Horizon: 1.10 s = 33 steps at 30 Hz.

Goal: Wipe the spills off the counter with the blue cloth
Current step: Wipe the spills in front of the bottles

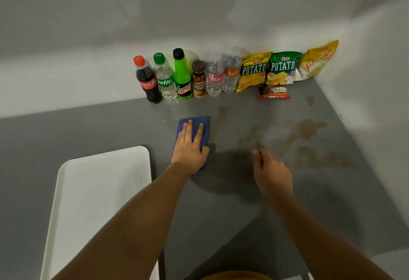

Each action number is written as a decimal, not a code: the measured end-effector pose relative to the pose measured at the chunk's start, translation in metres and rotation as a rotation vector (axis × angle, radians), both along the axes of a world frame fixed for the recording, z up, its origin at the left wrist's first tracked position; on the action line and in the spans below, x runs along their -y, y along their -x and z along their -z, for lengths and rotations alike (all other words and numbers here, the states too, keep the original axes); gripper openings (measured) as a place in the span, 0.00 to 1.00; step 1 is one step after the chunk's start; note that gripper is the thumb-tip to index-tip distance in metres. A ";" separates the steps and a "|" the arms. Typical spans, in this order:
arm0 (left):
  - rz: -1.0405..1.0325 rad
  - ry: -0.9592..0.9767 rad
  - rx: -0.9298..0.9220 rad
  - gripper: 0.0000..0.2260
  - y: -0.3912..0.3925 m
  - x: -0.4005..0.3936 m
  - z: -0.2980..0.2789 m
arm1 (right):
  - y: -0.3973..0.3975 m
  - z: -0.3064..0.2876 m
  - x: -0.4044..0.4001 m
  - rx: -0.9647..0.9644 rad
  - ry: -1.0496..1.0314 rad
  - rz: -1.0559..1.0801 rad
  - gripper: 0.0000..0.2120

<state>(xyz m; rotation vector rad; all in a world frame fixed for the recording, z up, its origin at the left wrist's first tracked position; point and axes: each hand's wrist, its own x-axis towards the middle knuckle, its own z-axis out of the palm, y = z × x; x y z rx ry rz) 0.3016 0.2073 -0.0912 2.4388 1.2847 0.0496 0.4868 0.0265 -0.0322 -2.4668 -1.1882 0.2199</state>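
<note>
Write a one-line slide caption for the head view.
Left hand presses blue cloth flat on grey counter; brown spills remain to its right.

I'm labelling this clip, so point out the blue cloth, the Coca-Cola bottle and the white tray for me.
blue cloth [204,122], head view, bare upper right corner beyond the fingers.
Coca-Cola bottle [148,83], head view, on its red label.
white tray [99,191], head view, bare flat middle of the tray.
</note>
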 end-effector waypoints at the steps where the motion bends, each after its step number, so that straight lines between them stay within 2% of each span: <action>1: 0.017 -0.008 0.008 0.33 -0.001 0.011 0.001 | 0.000 0.001 0.001 0.002 0.000 0.000 0.16; 7: 0.041 -0.047 0.062 0.32 0.030 0.060 0.007 | 0.010 0.002 0.007 -0.006 0.011 0.005 0.15; 12: 0.049 -0.035 0.017 0.33 0.058 0.042 0.004 | 0.018 -0.002 0.021 -0.052 0.055 0.020 0.18; 18: 0.025 -0.048 -0.034 0.31 0.039 0.003 0.001 | 0.032 -0.007 0.058 0.024 0.029 0.190 0.17; 22: 0.029 -0.045 -0.066 0.30 0.005 0.004 0.000 | 0.030 -0.009 0.078 0.044 0.007 0.253 0.17; 28: 0.061 -0.036 -0.068 0.31 -0.022 0.065 -0.001 | 0.008 -0.014 0.093 0.032 0.015 0.197 0.18; 33: 0.031 -0.054 -0.011 0.30 0.008 0.119 0.004 | -0.007 -0.018 0.084 -0.025 0.041 0.152 0.19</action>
